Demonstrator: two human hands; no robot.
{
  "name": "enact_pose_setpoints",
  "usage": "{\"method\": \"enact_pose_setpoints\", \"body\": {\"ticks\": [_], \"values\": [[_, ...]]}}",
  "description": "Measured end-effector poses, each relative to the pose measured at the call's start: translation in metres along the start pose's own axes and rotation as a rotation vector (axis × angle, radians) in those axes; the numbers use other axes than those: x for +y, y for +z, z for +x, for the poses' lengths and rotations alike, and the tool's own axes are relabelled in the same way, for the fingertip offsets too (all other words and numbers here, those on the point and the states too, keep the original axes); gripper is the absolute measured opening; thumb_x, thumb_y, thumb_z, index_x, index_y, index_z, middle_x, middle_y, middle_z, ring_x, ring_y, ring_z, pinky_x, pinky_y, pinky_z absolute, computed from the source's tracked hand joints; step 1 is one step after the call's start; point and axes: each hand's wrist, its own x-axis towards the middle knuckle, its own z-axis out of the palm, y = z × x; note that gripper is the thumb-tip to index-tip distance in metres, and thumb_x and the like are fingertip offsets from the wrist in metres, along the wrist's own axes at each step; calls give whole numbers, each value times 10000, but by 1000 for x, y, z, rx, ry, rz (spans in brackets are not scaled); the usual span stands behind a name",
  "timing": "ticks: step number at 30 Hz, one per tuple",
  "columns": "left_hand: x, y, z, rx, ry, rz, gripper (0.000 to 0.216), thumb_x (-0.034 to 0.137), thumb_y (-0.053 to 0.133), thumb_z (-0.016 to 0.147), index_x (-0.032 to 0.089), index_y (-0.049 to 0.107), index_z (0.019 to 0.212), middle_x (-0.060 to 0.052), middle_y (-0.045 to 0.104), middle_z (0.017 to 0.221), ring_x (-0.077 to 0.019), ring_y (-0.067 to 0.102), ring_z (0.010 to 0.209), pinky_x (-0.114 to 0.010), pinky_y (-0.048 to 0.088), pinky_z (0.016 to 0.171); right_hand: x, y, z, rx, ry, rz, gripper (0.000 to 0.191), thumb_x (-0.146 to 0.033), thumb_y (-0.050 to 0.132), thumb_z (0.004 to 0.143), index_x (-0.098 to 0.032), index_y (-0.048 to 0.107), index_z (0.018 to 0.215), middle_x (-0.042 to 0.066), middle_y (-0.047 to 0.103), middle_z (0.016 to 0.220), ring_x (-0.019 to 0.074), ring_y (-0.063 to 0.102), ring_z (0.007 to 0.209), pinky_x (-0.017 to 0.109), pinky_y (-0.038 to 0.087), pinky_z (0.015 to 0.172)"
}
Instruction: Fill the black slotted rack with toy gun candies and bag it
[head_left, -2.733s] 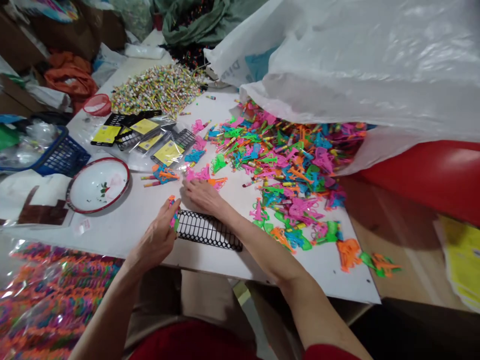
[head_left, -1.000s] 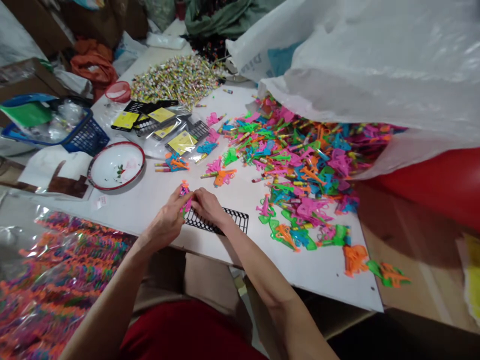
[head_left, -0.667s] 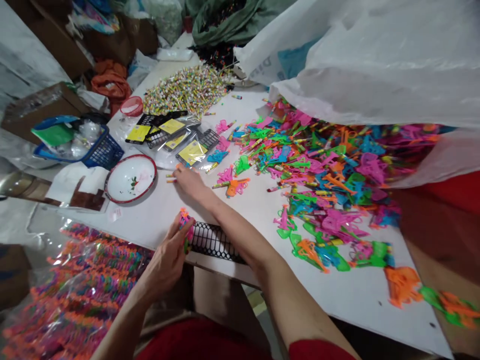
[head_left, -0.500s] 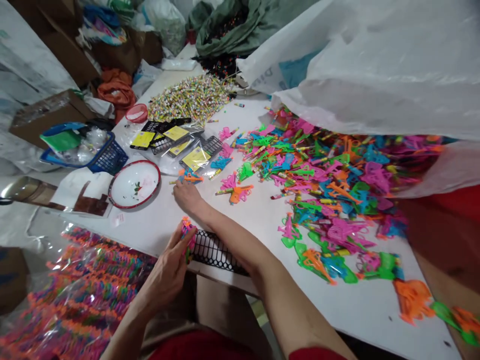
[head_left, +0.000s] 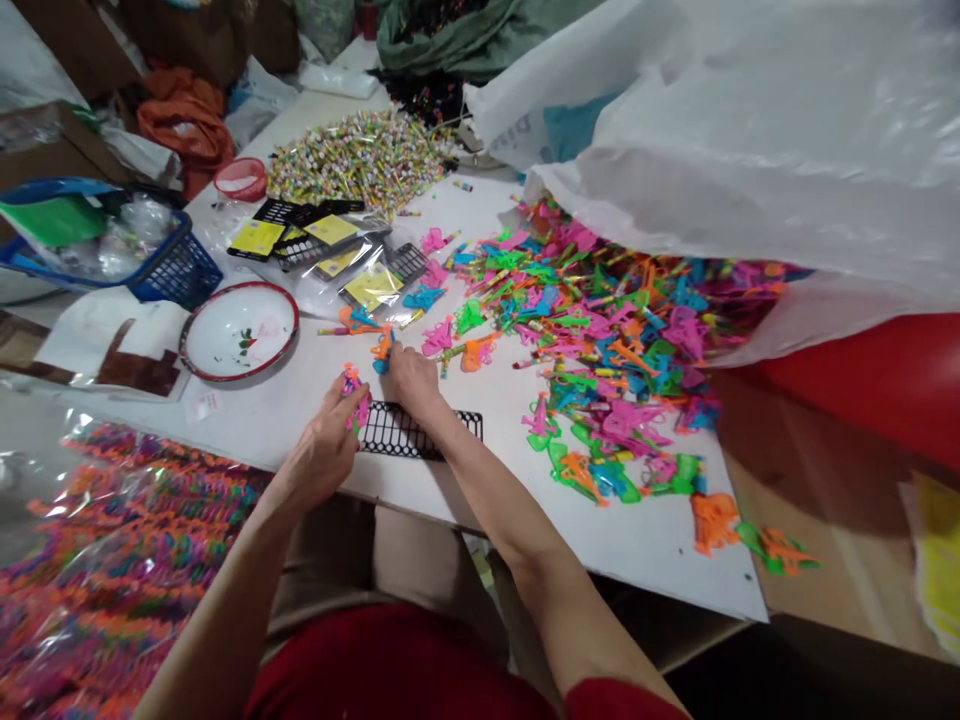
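Observation:
My left hand (head_left: 324, 448) is closed around small pink plastic toys (head_left: 352, 400) with some orange on top, at the left end of a black plastic grid rack (head_left: 401, 432). The rack lies flat at the near edge of the table, and its left end is partly hidden by those fingers. Just beyond it, my right hand (head_left: 414, 382) pinches an orange and blue plastic toy (head_left: 382, 352). The wrist of that hand crosses over the rack. Left of the toy, another blue and orange piece (head_left: 360, 320) lies on the white table.
A large heap of colourful plastic toys (head_left: 600, 340) spreads to the right under a white sack (head_left: 712, 150). Yellow-labelled packets (head_left: 375, 285), a red-rimmed enamel bowl (head_left: 289, 345), a blue basket (head_left: 187, 265) and a pile of small printed tubes (head_left: 360, 160) stand to the left and back.
My right hand has drawn back toward the rack and now has an orange and blue toy in its fingers. My left hand stays at the rack's left end. The view has shifted.

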Motion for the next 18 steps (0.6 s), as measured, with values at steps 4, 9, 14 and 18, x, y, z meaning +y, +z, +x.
{"method": "enact_pose_setpoints", "body": {"ticks": [4, 9, 14, 18], "values": [[-3, -2, 13, 34, -61, 37, 612, 150, 413, 764, 98, 507, 1367, -156, 373, 1506, -297, 371, 1383, -451, 303, 1151, 19, -9, -18, 82, 106, 385, 284, -158, 507, 877, -124, 560, 1154, 115, 663, 1018, 227, 629, 922, 332, 484, 805], [1, -4, 20, 15, -84, 73, 619, 146, 414, 760, 101, 508, 1370, -157, 379, 1504, -294, 370, 1385, -449, 298, 1154, 26, 3, -80, 241, 68, 1015, 201, -287, 634, 753, -170, 617, 916, -8, 608, 751, 143, 561, 653, 262, 472, 647], [0, -6, 19, 13, -69, 75, 617, 150, 414, 758, 92, 515, 1364, -156, 381, 1502, -291, 356, 1393, -441, 279, 1163, -3, 46, -110, 77, 152, 1263, 92, -281, 568, 811, -190, 573, 799, -12, 592, 640, 147, 577, 582, 272, 494, 602], [-1, -6, 19, 20, -54, 81, 629, 153, 423, 748, 121, 514, 1370, -128, 401, 1495, -285, 342, 1401, -444, 263, 1170, -16, 66, -105, 160, 7, 1130, 123, -221, 507, 885, -190, 572, 985, 59, 661, 895, 162, 635, 763, 278, 530, 700]]}}
